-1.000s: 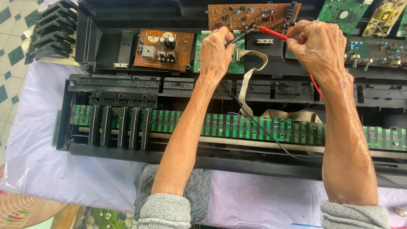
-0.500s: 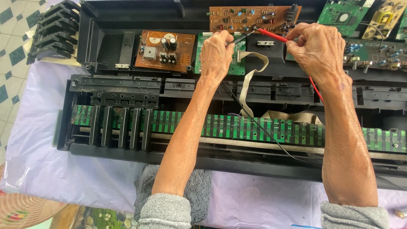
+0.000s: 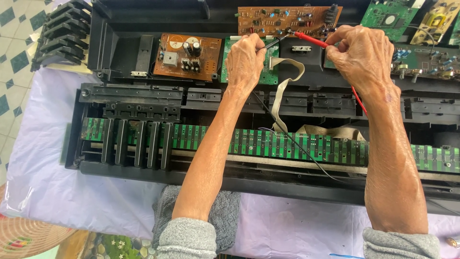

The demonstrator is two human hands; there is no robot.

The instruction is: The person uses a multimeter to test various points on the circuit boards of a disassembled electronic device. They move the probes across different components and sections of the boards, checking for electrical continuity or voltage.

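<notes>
My left hand point(image 3: 245, 60) grips a black test probe point(image 3: 274, 42) whose tip points at the lower edge of a brown circuit board point(image 3: 282, 19). My right hand point(image 3: 360, 55) pinches a red test probe point(image 3: 310, 39), its tip aimed at the same spot from the right. The two tips nearly meet under the brown board. A black lead point(image 3: 292, 144) and a red lead point(image 3: 358, 100) trail down across the opened black keyboard chassis point(image 3: 143, 96). A green board point(image 3: 268, 76) lies partly under my left hand.
A brown power board with capacitors point(image 3: 187, 56) sits at left. Green boards point(image 3: 390, 14) lie at top right. A long green contact strip point(image 3: 287, 144) crosses the chassis, with several black keys point(image 3: 136, 143) at left. A beige ribbon cable point(image 3: 285, 91) loops in the middle. Loose key blocks point(image 3: 60, 33) rest at far left.
Both hands stay at the brown board with the probes; only slight shifts of the probe tips show.
</notes>
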